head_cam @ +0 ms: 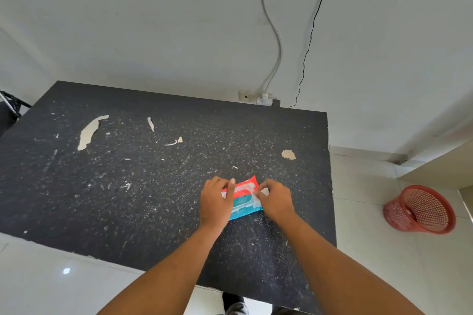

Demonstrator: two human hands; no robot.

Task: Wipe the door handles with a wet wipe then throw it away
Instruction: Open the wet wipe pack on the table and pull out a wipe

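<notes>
Pinching at the pack with both hands, so I'm at the very start. My left hand (pixel 216 202) presses down on the left end of the flat red-and-teal plastic wet-wipe pack (pixel 243 198), thumb laid across its top. My right hand (pixel 275 201) has its fingertips closed on something white at the pack's clear flap, either the flap or the first wipe; I can't tell which. The hands sit close together, one at each end of the pack.

The pack lies flat on the scuffed black table (pixel 128 186), near its right edge.

Judgement on progress: no wipe is free yet, no handle wiped, nothing binned. No door or handle is in view. The red plastic mesh basket (pixel 419 210) lies tipped on the tiled floor to my right, well apart from the table; likely where the wipe goes.
</notes>
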